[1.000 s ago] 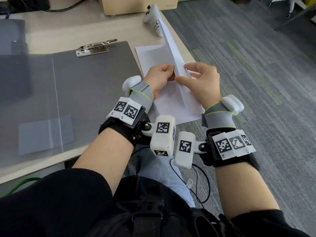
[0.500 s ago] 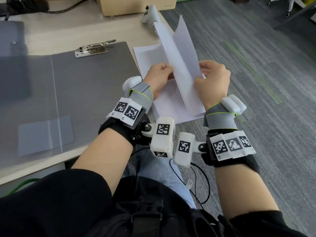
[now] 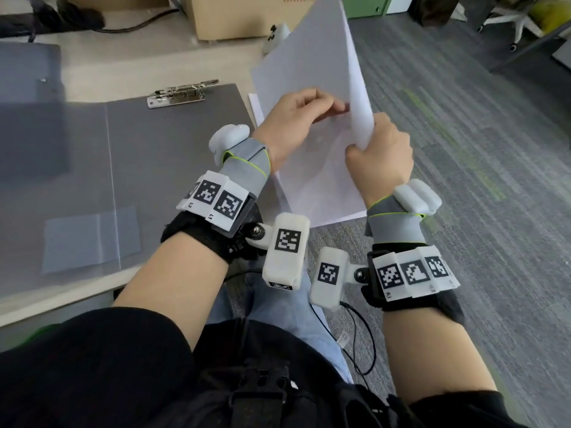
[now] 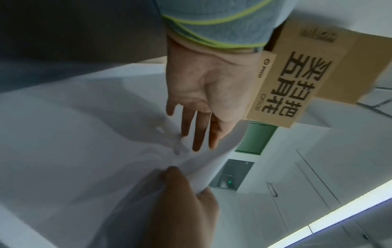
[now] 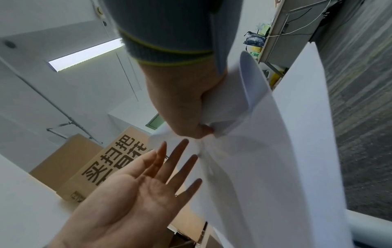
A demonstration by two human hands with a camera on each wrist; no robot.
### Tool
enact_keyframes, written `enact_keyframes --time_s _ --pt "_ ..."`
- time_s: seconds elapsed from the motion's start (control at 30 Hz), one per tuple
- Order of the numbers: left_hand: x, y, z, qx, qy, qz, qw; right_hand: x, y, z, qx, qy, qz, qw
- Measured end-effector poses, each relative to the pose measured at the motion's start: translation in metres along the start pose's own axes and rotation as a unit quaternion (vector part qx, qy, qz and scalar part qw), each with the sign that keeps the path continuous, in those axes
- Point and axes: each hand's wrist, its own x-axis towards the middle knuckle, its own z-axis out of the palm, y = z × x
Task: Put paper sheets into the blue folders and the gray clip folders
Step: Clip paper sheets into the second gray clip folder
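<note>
Paper sheet (image 3: 312, 60) raised, long axis tilting away-up, pinched by right hand (image 3: 380, 156), left hand (image 3: 295, 120) open, fingers straight.

An office, to judge by the fittings: pale desk (image 3: 129, 66) beside gray striped carpet tile (image 3: 463, 149), white swivel-chair base (image 3: 522, 20) at the far edge, green cabinet (image 3: 367, 6), plain white cupboard doors (image 4: 297, 193) and a ceiling light strip (image 5: 84, 53). Printed cardboard box (image 3: 247, 13) and black cable (image 3: 136, 24) on the desk.
</note>
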Motion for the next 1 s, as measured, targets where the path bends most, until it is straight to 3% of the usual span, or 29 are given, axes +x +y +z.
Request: enact_keyframes --time_s 0.17,0.23,0.33,0.4,0.57,0.73,0.8,1.0 --pt "-0.009 0.015 -0.029 0.071 0.170 0.118 0.976 -0.011 -0.018 -0.017 0.128 0.107 -0.075 0.983" --pt "-0.015 0.021 -0.043 0.081 0.222 0.120 0.964 -0.013 -0.026 -0.016 0.191 0.134 -0.107 0.967" --pt "-0.026 0.031 -0.071 0.062 0.235 0.085 0.966 -0.019 -0.042 -0.008 0.343 0.136 -0.168 0.914" --pt "-0.034 0.037 -0.092 0.017 0.241 0.106 0.965 -0.021 -0.051 -0.001 0.410 0.099 -0.193 0.886" --pt "-0.062 0.044 -0.141 -0.034 0.286 0.198 0.937 -0.020 -0.064 0.016 0.444 -0.018 -0.196 0.874" --pt "-0.084 0.032 -0.155 -0.077 0.319 0.125 0.936 -0.025 -0.073 0.028 0.539 -0.080 -0.155 0.824" --pt "-0.089 0.030 -0.145 -0.069 0.331 0.090 0.937 -0.030 -0.080 0.036 0.560 -0.056 -0.131 0.816" --pt "-0.085 0.039 -0.152 -0.009 0.360 0.101 0.927 -0.034 -0.106 0.044 0.574 0.078 -0.150 0.801"
